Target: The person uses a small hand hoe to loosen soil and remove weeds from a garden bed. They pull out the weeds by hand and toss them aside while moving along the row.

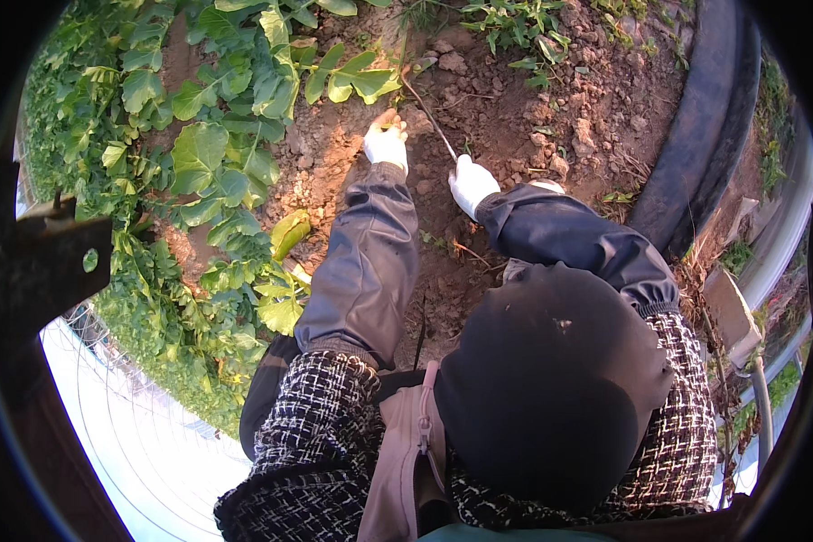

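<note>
My left hand, in a white glove with bare fingertips, is just above the reddish soil beside the leafy green plants. A bit of yellow-green leaf shows at its fingers; whether they grip it I cannot tell. My right hand, also in a white glove, is closed around the end of a thin rod-like tool. The rod slants up and left to a bent, rusty-looking tip on the ground near a lobed leaf. Dark sleeve covers are on both forearms.
A thick black hose or tube curves along the right side. Small weeds grow at the top, among clods of soil. A yellowing leaf lies left of my left forearm. A pale block and metal pipes are at the far right.
</note>
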Demonstrator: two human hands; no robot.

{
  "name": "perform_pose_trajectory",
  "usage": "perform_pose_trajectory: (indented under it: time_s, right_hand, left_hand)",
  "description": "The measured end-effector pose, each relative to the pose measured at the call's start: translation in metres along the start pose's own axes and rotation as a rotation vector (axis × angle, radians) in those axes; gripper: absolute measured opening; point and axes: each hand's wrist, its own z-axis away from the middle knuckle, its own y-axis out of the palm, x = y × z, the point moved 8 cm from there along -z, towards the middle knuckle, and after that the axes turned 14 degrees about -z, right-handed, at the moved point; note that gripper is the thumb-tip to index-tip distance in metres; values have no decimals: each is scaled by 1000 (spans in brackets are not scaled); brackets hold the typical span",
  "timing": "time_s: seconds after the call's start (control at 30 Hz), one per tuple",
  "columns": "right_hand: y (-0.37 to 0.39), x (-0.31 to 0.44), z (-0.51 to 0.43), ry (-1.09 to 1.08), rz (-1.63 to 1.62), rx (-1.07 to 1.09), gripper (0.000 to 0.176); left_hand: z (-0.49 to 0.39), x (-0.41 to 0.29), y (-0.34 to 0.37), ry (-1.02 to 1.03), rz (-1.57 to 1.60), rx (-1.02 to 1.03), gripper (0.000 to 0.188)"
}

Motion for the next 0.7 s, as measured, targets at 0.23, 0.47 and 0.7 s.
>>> perform_pose_trajectory:
  time_s: [0.23, 0.47, 0.7]
  right_hand:
    - [-2, -2, 1, -23, 69, 39, 28]
    - [-4, -3, 31, 23, -33, 51, 28]
    - [2, 10, 4, -9, -98, -41, 29]
  left_hand:
    - [0, -7, -2, 26, -39, 22, 29]
    - [-11, 6, -11, 32, -6, 34, 29]
    - [-1, 12, -3, 22, 36, 27, 28]
